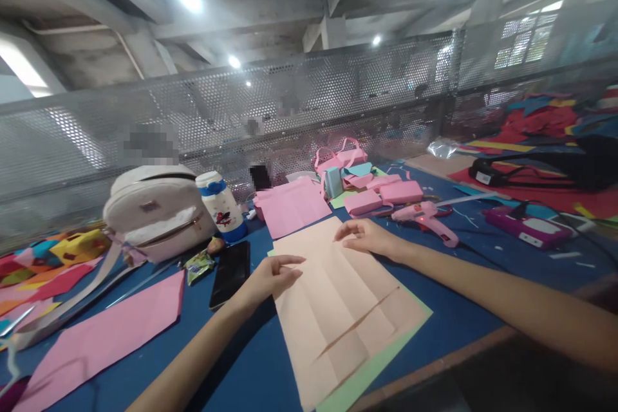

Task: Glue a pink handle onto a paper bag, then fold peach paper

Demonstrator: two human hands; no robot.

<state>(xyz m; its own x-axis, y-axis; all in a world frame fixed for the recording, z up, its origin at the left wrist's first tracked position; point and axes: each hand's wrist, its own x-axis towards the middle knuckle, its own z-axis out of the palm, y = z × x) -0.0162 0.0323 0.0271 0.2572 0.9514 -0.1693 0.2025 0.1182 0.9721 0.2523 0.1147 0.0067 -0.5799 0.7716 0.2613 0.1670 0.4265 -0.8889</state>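
Note:
A peach-coloured sheet of paper (333, 296), marked with creases and a slit near its lower end, lies before me on a green sheet (371, 373). My left hand (276, 278) rests at the sheet's left edge, fingers stretched over the paper. Near the far right corner is my right hand (364, 237), its fingers bent and apart, fingertips at the paper. I see nothing held in either hand. Beyond the far edge lies a pink sheet (294, 206). Small pink paper boxes (400, 191) sit past my right hand.
A pink glue gun (427, 220) lies right of my right hand, near a purple device (526, 228). On the left are a phone (230, 273), a bottle (221, 206), a white backpack (159, 212) and another pink sheet (116, 335). A perforated metal screen (299, 96) stands behind.

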